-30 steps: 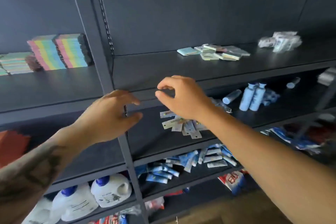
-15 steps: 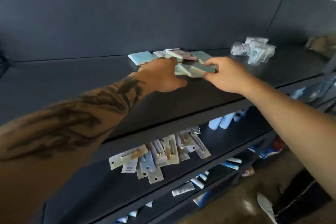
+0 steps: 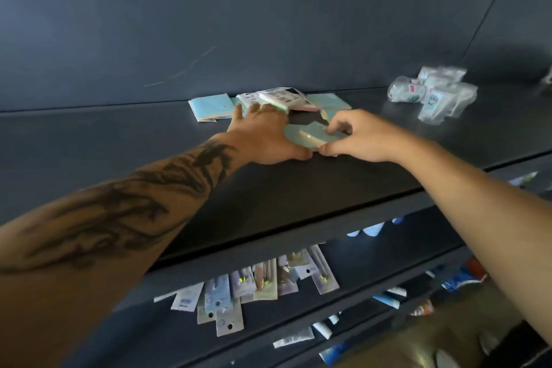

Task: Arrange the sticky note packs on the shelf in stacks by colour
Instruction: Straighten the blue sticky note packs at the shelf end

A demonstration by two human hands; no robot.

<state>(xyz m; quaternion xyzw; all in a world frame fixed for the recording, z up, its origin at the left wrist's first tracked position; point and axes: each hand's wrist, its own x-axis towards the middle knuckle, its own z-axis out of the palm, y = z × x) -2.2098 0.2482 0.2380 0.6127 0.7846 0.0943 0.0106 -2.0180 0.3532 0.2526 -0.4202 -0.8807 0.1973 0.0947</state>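
right hand (image 3: 355, 136) pinched green sticky note pack (image 3: 316, 136) | left hand (image 3: 265, 134) lay flat, fingers straight, beside it | blue pack (image 3: 210, 106) far left on shelf (image 3: 119, 143)

Both arms reach forward and upward, converging near the middle of the view. The left forearm, marked with a dark tattoo, comes in from the lower left; the left hand (image 3: 263, 134) lies palm down with its fingers (image 3: 239, 112) spread and stretched forward, the thumb extended toward the right hand. The bare right forearm enters from the lower right. The right hand (image 3: 361, 137) has its fingers curled, thumb and fingertips pinching a green sticky note pack (image 3: 313, 137).
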